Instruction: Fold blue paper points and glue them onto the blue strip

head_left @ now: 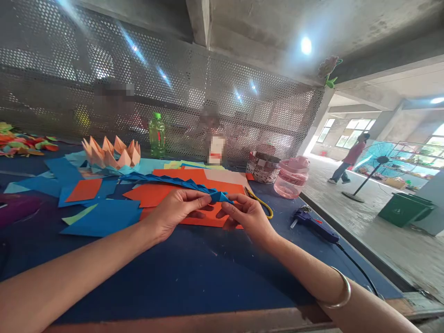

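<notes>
A long chain of folded blue paper [187,183] stretches from the paper pile toward me, its near end raised above orange sheets [194,217]. My left hand [176,208] pinches the chain near that end between thumb and fingers. At the very tip, my right hand [248,215] grips the last folded piece with thumb and forefinger. Blue sheets [104,217] and a small orange piece [84,190] lie left of my hands. Just beyond my right hand rest yellow-handled scissors [262,203], partly hidden by that hand.
A peach folded-paper flower [114,155] stands at the back left, beside a green bottle [157,135]. To the right are a patterned round container [262,166], a pink water jug [291,178] and a corded blue glue gun [315,225]. Across the floor, a person [352,157] walks near a fan [381,160].
</notes>
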`<action>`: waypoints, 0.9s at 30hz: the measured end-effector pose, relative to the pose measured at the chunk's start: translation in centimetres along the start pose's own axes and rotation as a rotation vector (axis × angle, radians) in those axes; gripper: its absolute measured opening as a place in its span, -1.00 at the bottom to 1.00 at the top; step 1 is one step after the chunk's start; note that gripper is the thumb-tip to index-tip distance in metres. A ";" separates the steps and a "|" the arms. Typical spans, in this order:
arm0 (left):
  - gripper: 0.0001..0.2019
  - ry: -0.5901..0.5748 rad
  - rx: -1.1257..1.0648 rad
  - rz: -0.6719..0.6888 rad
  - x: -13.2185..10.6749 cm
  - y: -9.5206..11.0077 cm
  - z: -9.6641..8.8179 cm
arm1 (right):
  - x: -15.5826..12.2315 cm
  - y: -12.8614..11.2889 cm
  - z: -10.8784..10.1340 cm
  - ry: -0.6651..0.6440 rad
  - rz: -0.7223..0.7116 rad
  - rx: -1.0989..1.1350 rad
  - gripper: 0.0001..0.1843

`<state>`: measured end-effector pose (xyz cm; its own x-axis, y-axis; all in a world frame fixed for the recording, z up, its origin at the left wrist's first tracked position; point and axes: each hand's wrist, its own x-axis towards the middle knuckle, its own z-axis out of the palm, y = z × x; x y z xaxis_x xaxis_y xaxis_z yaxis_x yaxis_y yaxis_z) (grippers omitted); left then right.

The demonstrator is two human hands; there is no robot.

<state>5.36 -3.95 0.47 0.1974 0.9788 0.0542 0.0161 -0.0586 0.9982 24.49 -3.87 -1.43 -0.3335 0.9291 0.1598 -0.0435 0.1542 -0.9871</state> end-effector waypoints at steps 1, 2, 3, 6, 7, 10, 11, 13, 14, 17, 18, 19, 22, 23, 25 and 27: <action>-0.75 0.013 0.018 0.018 0.0 0.0 0.0 | 0.1 0.0 0.0 0.022 -0.022 -0.007 -0.63; -0.75 0.028 0.040 0.037 -0.1 0.0 0.1 | 0.1 0.1 0.0 0.040 -0.044 -0.014 -0.65; -0.76 0.042 0.066 0.060 -0.1 0.0 0.1 | 0.2 0.1 0.0 0.054 -0.061 -0.020 -0.66; -0.80 0.077 0.155 0.150 -0.2 0.1 0.1 | 0.2 0.2 0.0 0.081 -0.095 -0.038 -0.69; -0.81 0.079 0.182 0.179 -0.2 0.1 0.1 | 0.3 0.2 0.0 0.091 -0.105 -0.045 -0.69; -0.83 0.066 0.227 0.212 -0.3 0.0 0.1 | 0.3 0.2 -0.1 0.119 -0.150 -0.084 -0.71; -0.82 0.062 0.227 0.208 -0.3 0.0 0.2 | 0.3 0.2 -0.1 0.123 -0.171 -0.102 -0.71; -0.80 0.058 0.222 0.195 -0.3 0.1 0.2 | 0.3 0.2 -0.2 0.121 -0.209 -0.133 -0.72; -0.79 0.058 0.222 0.190 -0.3 0.1 0.3 | 0.3 0.2 -0.3 0.118 -0.221 -0.141 -0.72; -0.80 0.055 0.224 0.175 -0.5 0.6 0.5 | 0.4 0.3 -0.4 0.119 -0.217 -0.141 -0.72; -0.80 0.049 0.219 0.168 -0.6 0.7 0.6 | 0.5 0.3 -0.4 0.126 -0.215 -0.144 -0.72; -0.81 0.043 0.212 0.164 -0.7 0.9 0.8 | 0.5 0.3 -0.4 0.132 -0.213 -0.150 -0.72; -0.82 0.034 0.195 0.172 -0.8 1.0 1.0 | 0.5 0.2 -0.3 0.150 -0.208 -0.173 -0.73; -0.82 0.029 0.189 0.179 -0.8 0.9 1.1 | 0.5 0.2 -0.3 0.156 -0.205 -0.178 -0.73; -0.80 0.015 0.167 0.194 -0.7 0.5 1.0 | 0.5 0.1 -0.2 0.171 -0.203 -0.178 -0.73; -0.75 -0.005 0.140 0.200 -0.6 0.2 0.9 | 0.4 0.2 -0.2 0.174 -0.204 -0.170 -0.73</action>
<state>6.14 -4.73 0.63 0.2151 0.9439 0.2504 0.1119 -0.2785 0.9539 24.49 -3.41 -1.54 -0.1677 0.9144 0.3683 0.0694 0.3836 -0.9209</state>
